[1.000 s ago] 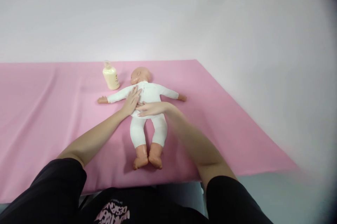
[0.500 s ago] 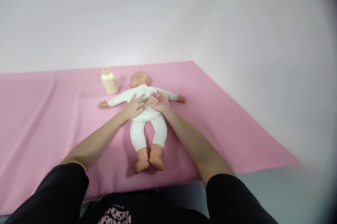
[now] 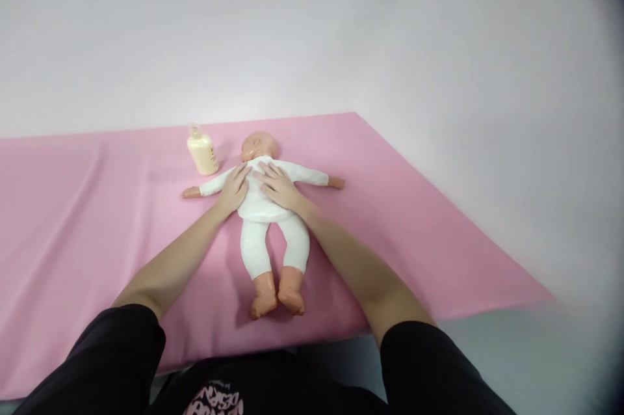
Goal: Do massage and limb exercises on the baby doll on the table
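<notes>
A baby doll (image 3: 260, 201) in a white long-sleeved top and white trousers lies face down, its head turned to the left and its arms spread wide. My left hand (image 3: 234, 188) rests on the left side of the doll's upper back, fingers stretched out towards its neck. On the right half of the back lies my right hand (image 3: 279, 186), palm down with the fingers apart. A gap of white cloth shows between the two hands. Neither hand grips anything.
Left of the doll's head stands a cream-coloured pump bottle (image 3: 203, 153). A pink sheet (image 3: 390, 233) covers the table, with its front edge near my body and its right edge slanting away. A pale wall (image 3: 292, 31) rises behind.
My right hand has turned from palm up to palm down and now lies flat on the doll's back. My left hand has slid up and left, parting from the right one.
</notes>
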Motion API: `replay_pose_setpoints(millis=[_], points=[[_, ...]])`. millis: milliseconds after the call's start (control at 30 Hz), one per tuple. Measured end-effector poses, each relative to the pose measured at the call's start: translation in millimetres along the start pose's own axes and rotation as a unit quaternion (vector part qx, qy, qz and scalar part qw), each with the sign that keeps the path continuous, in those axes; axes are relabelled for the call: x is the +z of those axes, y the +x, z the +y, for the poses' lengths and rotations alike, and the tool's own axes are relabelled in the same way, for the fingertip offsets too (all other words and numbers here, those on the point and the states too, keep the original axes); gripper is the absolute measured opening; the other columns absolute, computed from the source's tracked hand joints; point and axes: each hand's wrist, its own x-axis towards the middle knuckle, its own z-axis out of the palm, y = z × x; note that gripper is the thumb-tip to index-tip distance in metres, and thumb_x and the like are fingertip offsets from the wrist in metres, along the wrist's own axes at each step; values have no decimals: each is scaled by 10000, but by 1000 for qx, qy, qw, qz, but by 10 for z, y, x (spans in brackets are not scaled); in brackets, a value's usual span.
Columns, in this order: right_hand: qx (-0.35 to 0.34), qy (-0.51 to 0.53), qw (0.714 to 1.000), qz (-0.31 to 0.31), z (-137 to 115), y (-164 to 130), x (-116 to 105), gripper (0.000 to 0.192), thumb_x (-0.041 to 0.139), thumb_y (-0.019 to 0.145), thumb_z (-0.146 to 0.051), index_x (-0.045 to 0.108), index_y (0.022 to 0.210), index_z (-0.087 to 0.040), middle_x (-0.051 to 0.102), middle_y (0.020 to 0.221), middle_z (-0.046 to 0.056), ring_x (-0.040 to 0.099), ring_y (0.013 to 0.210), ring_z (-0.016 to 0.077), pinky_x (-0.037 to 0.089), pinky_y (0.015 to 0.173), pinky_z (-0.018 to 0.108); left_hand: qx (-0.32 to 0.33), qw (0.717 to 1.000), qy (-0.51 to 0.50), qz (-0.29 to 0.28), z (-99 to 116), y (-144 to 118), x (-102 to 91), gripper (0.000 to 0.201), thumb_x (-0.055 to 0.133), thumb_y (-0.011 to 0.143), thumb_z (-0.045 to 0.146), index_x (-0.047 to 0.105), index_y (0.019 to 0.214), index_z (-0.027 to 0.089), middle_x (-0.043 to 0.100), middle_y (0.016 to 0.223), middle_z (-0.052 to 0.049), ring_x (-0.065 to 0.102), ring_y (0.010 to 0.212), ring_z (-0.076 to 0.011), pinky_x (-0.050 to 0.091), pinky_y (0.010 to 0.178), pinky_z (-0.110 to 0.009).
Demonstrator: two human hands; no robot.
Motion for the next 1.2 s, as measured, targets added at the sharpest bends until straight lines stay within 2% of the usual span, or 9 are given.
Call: replay_pose_setpoints(millis=[133, 300, 433, 600, 767, 867, 1033, 1100, 1200], points=[[52, -70, 996, -11, 13, -4, -16, 598, 291, 1056, -404, 288, 1630, -235, 228, 1717, 30, 139, 1614, 299, 120, 1295, 581, -19, 995, 78, -62, -18, -5, 46, 593, 310, 1020, 342, 376, 1567, 123, 357, 1654, -160, 297, 1555, -294, 216, 1281, -529], [109, -73, 991, 25, 249, 7, -21, 649, 299, 1043, -464, 263, 1637, -206, 222, 1720, 76, 207, 1597, 308, 185, 1291, 536, -100, 978, 163, -79, 92, -6, 6, 626, 298, 1034, 382, 339, 1591, 99, 380, 1640, -169, 346, 1525, -330, 261, 1251, -515], [138, -90, 985, 60, 511, -4, -64, 635, 297, 1043, -451, 380, 1576, -116, 422, 1625, 147, 368, 1521, 283, 255, 1269, 456, -167, 955, 231, -74, 82, -5, -111, 608, 304, 1040, 429, 451, 1520, 87, 519, 1534, -194, 475, 1417, -358, 320, 1192, -503], [185, -192, 959, 94, 619, -87, -177, 501, 322, 1046, -380, 606, 1363, -117, 658, 1371, 167, 548, 1291, 301, 335, 1152, 450, -211, 928, 294, -85, 32, 7, -254, 525, 297, 1036, 447, 615, 1319, 139, 675, 1325, -186, 595, 1243, -372, 383, 1071, -507], [288, -263, 913, 122, 639, -158, -214, 484, 360, 1029, -389, 707, 1173, -85, 712, 1209, 215, 593, 1173, 343, 318, 1117, 514, -252, 909, 317, -99, 116, 12, -290, 522, 280, 1037, 432, 632, 1253, 113, 675, 1302, -219, 587, 1235, -404, 369, 1051, -559], [274, -257, 920, 110, 631, -143, -191, 476, 350, 1041, -388, 699, 1204, -109, 709, 1240, 202, 581, 1208, 344, 245, 1168, 570, -256, 912, 298, -116, 203, 17, -249, 519, 275, 1041, 414, 605, 1284, 96, 645, 1341, -235, 557, 1279, -418, 309, 1115, -609], [190, -136, 971, 54, 510, -21, -163, 517, 220, 1073, -338, 562, 1420, -167, 614, 1451, 153, 510, 1374, 300, 221, 1222, 581, -218, 945, 197, -142, 324, 73, -123, 584, 254, 1048, 421, 429, 1474, 62, 488, 1540, -242, 438, 1454, -365, 253, 1220, -569], [170, -75, 982, 30, 415, 34, -144, 548, 213, 1072, -365, 457, 1518, -162, 491, 1576, 150, 424, 1478, 276, 221, 1256, 538, -207, 953, 163, -153, 364, 98, -68, 681, 280, 1038, 483, 296, 1563, 51, 327, 1647, -241, 306, 1547, -347, 221, 1256, -541], [117, -48, 992, -11, 231, 73, -87, 642, 314, 1049, -454, 293, 1616, -154, 219, 1715, 142, 193, 1601, 301, 181, 1289, 521, -179, 962, 127, -164, 442, 102, 2, 775, 329, 1017, 504, 161, 1619, 46, 143, 1705, -233, 124, 1602, -342, 145, 1283, -551]])
